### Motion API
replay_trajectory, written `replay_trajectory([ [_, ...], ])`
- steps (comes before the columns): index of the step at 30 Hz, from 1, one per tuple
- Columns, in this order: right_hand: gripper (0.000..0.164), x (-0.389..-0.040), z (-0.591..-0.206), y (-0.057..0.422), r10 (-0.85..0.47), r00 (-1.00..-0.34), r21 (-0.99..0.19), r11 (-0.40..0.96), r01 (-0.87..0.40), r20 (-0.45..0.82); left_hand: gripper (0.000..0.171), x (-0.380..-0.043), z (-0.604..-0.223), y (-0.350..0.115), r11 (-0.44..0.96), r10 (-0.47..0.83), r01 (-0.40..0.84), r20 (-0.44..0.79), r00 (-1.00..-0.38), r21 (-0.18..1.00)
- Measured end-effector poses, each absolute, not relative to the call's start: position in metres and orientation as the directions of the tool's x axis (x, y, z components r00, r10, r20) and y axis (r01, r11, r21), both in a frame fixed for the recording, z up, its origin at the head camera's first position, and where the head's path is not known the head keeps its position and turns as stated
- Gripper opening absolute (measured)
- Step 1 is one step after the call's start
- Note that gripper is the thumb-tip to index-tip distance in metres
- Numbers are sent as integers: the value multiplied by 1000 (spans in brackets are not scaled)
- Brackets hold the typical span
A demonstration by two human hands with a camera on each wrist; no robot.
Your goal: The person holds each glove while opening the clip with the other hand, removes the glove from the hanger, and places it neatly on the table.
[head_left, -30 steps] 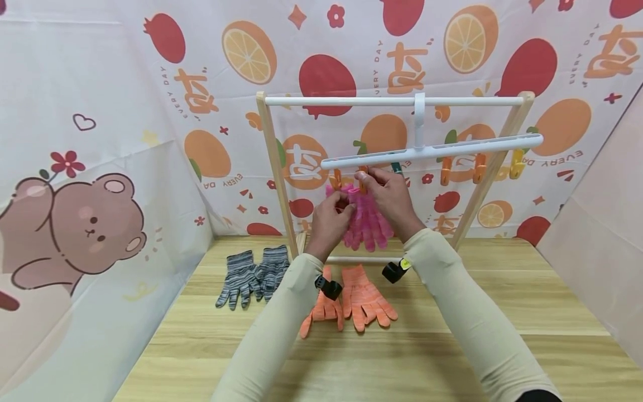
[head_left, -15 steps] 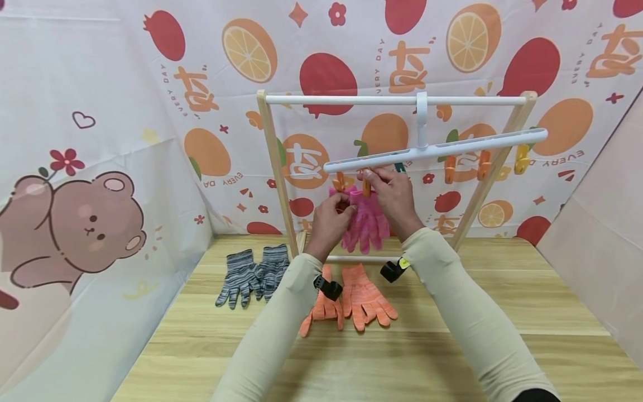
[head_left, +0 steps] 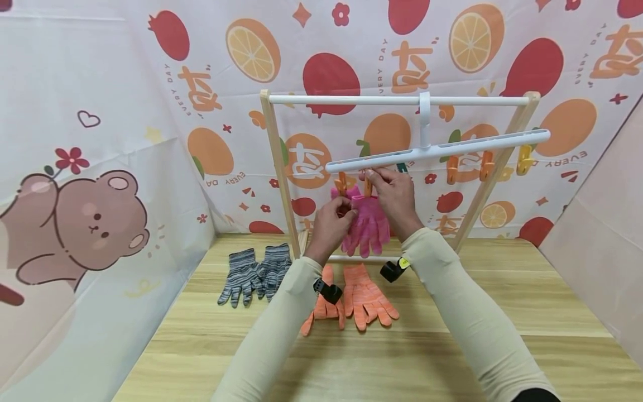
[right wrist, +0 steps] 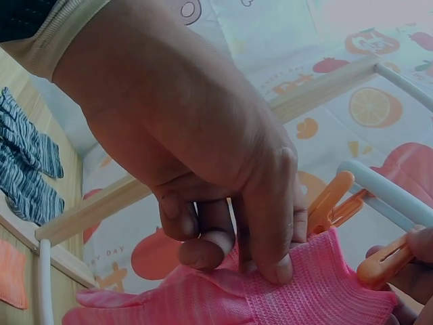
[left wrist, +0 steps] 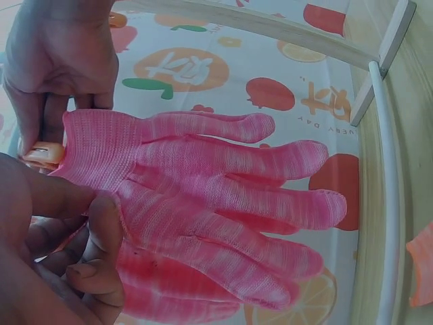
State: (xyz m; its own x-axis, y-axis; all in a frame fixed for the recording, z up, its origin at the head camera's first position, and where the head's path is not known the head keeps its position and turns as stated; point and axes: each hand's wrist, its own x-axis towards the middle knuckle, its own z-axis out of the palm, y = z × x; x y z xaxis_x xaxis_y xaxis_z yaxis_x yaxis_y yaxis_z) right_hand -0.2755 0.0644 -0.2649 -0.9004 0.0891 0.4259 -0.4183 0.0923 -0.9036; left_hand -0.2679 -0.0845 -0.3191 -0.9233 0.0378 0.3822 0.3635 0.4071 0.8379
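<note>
My left hand (head_left: 327, 226) pinches the cuff of a pink knitted glove (left wrist: 203, 183) between thumb and fingers. My right hand (head_left: 398, 196) holds an orange clothespin (right wrist: 385, 265) at that glove's cuff edge, just under the left half of the white hanger (head_left: 482, 146). Another orange clothespin (right wrist: 330, 203) hangs farther left on the hanger. Below it, a second pink glove (left wrist: 159, 284) shows behind the first, partly covered by the front glove and my left hand. In the left wrist view the front glove's fingers hang loose and spread.
The hanger hooks over the rack's white rail (head_left: 346, 100) and tilts, its left end lower. A green clothespin (head_left: 402, 167), orange ones (head_left: 486, 166) and a yellow one (head_left: 524, 161) hang from it. Orange gloves (head_left: 369, 298) and grey striped gloves (head_left: 243, 276) lie on the wooden table (head_left: 427, 363).
The front pink glove has turned and sits slightly lower, its cuff now below the clothespin in my right hand. Both hands hold almost the same place; the hanger has shifted slightly right.
</note>
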Motion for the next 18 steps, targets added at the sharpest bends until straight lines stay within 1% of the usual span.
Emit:
replay_trajectory([
  [6, 28, -275, -264, 65, 104, -901, -904, 134, -407, 421, 9, -266, -321, -86, 395, 39, 365, 382, -923, 843],
  [12, 29, -276, -266, 66, 97, -906, -909, 117, -400, 411, 7, -263, -325, -90, 372, 42, 366, 378, -925, 853],
  [18, 27, -276, -266, 68, 85, -906, -908, 106, -406, 415, 7, -263, -328, -94, 381, 33, 364, 381, -924, 850],
])
